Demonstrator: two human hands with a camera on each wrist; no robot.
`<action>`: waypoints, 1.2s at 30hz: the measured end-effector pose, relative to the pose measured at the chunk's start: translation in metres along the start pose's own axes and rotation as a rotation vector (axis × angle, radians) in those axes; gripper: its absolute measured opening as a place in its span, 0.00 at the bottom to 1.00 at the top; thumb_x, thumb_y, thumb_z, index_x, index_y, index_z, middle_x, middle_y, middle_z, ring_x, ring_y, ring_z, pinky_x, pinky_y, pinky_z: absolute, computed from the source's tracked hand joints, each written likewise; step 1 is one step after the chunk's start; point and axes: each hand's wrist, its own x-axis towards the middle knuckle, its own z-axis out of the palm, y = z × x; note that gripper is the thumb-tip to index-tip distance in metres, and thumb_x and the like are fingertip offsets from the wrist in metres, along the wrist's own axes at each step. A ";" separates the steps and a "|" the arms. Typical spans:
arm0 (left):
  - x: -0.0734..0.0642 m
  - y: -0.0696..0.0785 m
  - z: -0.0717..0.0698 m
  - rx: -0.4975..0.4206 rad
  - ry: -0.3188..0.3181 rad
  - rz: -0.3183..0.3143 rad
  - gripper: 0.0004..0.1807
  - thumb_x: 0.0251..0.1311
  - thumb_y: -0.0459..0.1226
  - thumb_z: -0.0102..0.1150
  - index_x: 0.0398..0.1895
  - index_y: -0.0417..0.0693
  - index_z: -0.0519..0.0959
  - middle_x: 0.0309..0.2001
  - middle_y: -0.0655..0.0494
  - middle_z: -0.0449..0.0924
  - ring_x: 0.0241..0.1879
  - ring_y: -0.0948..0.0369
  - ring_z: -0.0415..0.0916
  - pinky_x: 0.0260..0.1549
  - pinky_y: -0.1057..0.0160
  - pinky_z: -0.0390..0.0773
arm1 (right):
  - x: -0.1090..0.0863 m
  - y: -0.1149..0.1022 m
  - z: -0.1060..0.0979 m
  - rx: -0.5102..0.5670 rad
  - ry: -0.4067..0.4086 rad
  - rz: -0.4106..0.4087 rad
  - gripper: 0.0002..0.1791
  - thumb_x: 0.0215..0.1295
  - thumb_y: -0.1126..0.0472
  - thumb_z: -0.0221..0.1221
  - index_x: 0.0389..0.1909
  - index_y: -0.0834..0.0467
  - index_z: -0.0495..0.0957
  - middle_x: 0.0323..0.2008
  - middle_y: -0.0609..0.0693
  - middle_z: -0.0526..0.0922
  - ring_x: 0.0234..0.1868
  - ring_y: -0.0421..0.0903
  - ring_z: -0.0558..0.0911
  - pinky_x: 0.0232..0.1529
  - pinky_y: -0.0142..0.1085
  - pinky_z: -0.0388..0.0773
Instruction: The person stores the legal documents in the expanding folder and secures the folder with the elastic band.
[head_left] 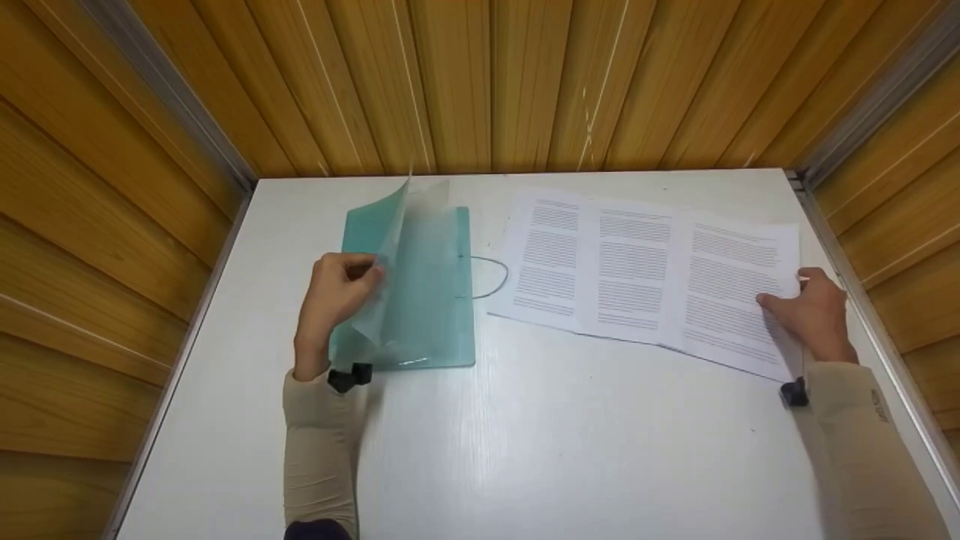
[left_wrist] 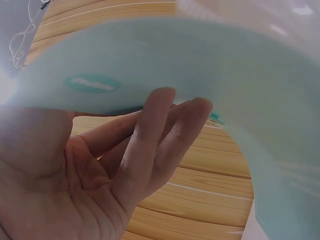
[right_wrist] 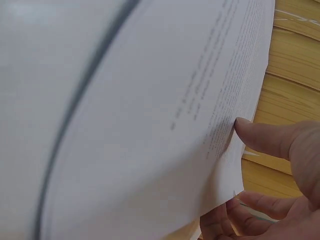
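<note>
The left hand (head_left: 334, 296) pinches a bendy, see-through green cover (left_wrist: 150, 55); right of that grip lies the smooth plastic folder (head_left: 431, 300), a cord loop (head_left: 507, 274) at its straight edge. Then come flat, thin papers (head_left: 630, 270), the right hand (head_left: 819, 311) pinching their right edge; white table (head_left: 562, 442) spreads nearer than both grips
</note>
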 end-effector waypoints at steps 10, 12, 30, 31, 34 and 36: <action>0.000 -0.001 0.000 -0.001 -0.002 0.000 0.16 0.70 0.36 0.61 0.54 0.38 0.89 0.44 0.43 0.90 0.36 0.53 0.83 0.36 0.58 0.82 | 0.000 -0.003 0.001 -0.019 0.008 0.000 0.53 0.69 0.57 0.67 0.80 0.78 0.46 0.71 0.83 0.62 0.64 0.76 0.70 0.65 0.68 0.69; 0.000 -0.001 0.000 0.000 -0.004 -0.002 0.16 0.70 0.36 0.61 0.54 0.38 0.89 0.43 0.43 0.90 0.35 0.53 0.83 0.35 0.59 0.82 | 0.001 -0.002 0.001 -0.022 0.009 -0.011 0.53 0.68 0.57 0.68 0.80 0.78 0.46 0.71 0.83 0.62 0.64 0.76 0.71 0.64 0.68 0.69; 0.000 0.005 -0.002 0.018 -0.001 -0.007 0.17 0.71 0.37 0.62 0.55 0.36 0.88 0.47 0.42 0.90 0.40 0.51 0.84 0.40 0.56 0.82 | 0.008 0.012 -0.019 0.015 -0.033 -0.033 0.34 0.75 0.61 0.49 0.72 0.82 0.60 0.62 0.80 0.72 0.57 0.68 0.76 0.33 0.25 0.69; 0.000 0.006 -0.002 0.019 -0.002 -0.009 0.17 0.71 0.37 0.62 0.55 0.36 0.88 0.48 0.42 0.90 0.40 0.51 0.84 0.40 0.56 0.82 | 0.008 0.013 -0.021 0.025 -0.045 -0.022 0.34 0.75 0.61 0.48 0.72 0.81 0.61 0.63 0.79 0.72 0.56 0.66 0.76 0.32 0.24 0.69; -0.001 0.009 -0.004 0.019 -0.004 -0.011 0.17 0.71 0.37 0.62 0.55 0.36 0.88 0.48 0.42 0.90 0.41 0.51 0.84 0.41 0.55 0.83 | 0.009 0.015 -0.026 0.066 -0.086 0.012 0.34 0.74 0.61 0.47 0.74 0.79 0.61 0.65 0.77 0.71 0.54 0.60 0.77 0.33 0.24 0.74; -0.002 0.011 -0.004 0.020 -0.005 -0.014 0.17 0.71 0.37 0.62 0.56 0.36 0.88 0.48 0.41 0.90 0.41 0.51 0.84 0.41 0.54 0.83 | 0.009 0.017 -0.029 0.104 -0.123 0.047 0.35 0.75 0.60 0.47 0.77 0.77 0.59 0.68 0.77 0.69 0.54 0.57 0.77 0.35 0.26 0.77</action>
